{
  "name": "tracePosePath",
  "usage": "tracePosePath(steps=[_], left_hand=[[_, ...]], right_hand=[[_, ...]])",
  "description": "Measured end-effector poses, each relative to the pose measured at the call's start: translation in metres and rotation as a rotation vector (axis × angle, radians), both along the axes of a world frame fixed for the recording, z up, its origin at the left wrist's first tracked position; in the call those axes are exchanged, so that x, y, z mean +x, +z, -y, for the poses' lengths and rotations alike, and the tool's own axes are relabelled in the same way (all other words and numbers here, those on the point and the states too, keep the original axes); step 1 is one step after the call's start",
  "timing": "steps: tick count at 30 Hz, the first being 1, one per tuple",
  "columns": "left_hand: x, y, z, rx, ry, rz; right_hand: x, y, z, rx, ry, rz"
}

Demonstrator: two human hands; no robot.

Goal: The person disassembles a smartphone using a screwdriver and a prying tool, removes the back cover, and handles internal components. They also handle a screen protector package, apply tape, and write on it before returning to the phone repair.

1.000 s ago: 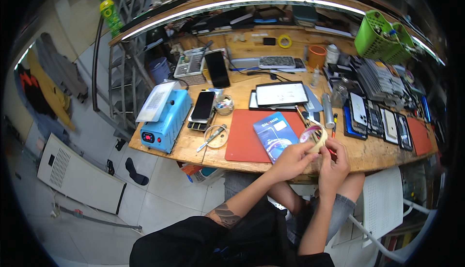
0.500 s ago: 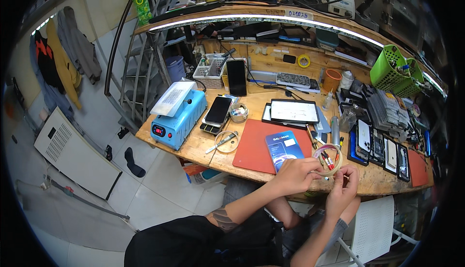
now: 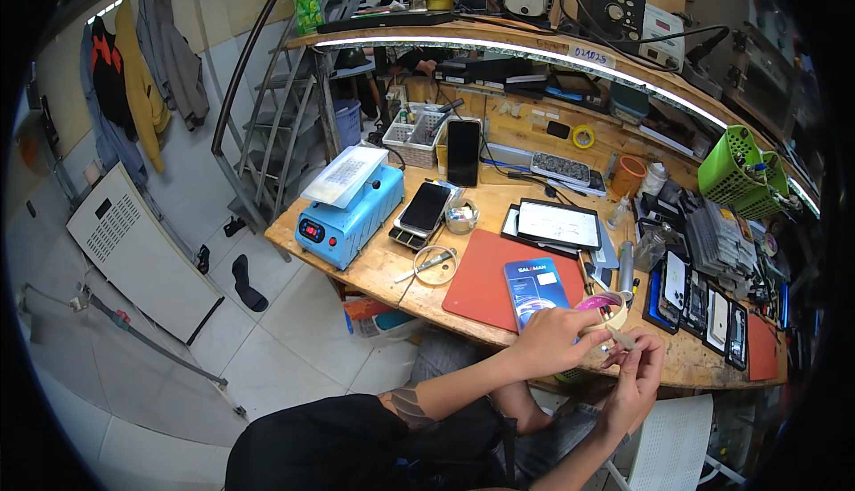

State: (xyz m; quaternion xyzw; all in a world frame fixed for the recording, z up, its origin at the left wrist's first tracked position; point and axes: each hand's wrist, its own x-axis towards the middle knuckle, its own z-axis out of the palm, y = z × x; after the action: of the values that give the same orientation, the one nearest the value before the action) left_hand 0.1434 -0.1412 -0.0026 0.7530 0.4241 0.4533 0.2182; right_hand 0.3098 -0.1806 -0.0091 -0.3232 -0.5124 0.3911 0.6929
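Above the front edge of the workbench, my left hand [image 3: 559, 341] is closed on a roll of pale yellowish tape [image 3: 622, 316] with a pinkish inside. My right hand [image 3: 636, 373] pinches the end of a short pale strip that stretches from the roll between the two hands. Just beyond my left hand lies a flat blue package [image 3: 534, 286] on a red mat [image 3: 478, 270]. Behind the roll, several pens or slim tools are partly hidden. Farther left, another tape ring [image 3: 456, 268] rests on the wood beside a slim tool.
At the bench's left end stands a blue machine [image 3: 352, 224]. Phones [image 3: 426, 206] and a small round tub [image 3: 461, 215] are near it. Opened phones and parts [image 3: 674, 277] crowd the right side, below a green basket [image 3: 732, 166]. A white chair [image 3: 672, 442] is at lower right.
The tape roll has tilted, and a strip now shows between my hands. My right hand has lowered slightly and turned. The whole view has shifted, so the bench appears farther right.
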Motion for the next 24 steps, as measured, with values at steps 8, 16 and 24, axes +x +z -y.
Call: tracePosePath(steps=[8, 16, 24], left_hand=[[0.009, -0.013, 0.002, -0.025, -0.247, 0.122], [0.011, -0.014, 0.004, -0.05, -0.193, 0.082], [0.015, -0.009, 0.006, -0.035, -0.132, 0.125]], right_hand=[[-0.004, -0.002, -0.009, 0.014, -0.199, 0.106], [0.002, 0.01, 0.001, -0.094, -0.361, 0.546], [0.01, -0.009, -0.009, 0.051, -0.377, 0.653]])
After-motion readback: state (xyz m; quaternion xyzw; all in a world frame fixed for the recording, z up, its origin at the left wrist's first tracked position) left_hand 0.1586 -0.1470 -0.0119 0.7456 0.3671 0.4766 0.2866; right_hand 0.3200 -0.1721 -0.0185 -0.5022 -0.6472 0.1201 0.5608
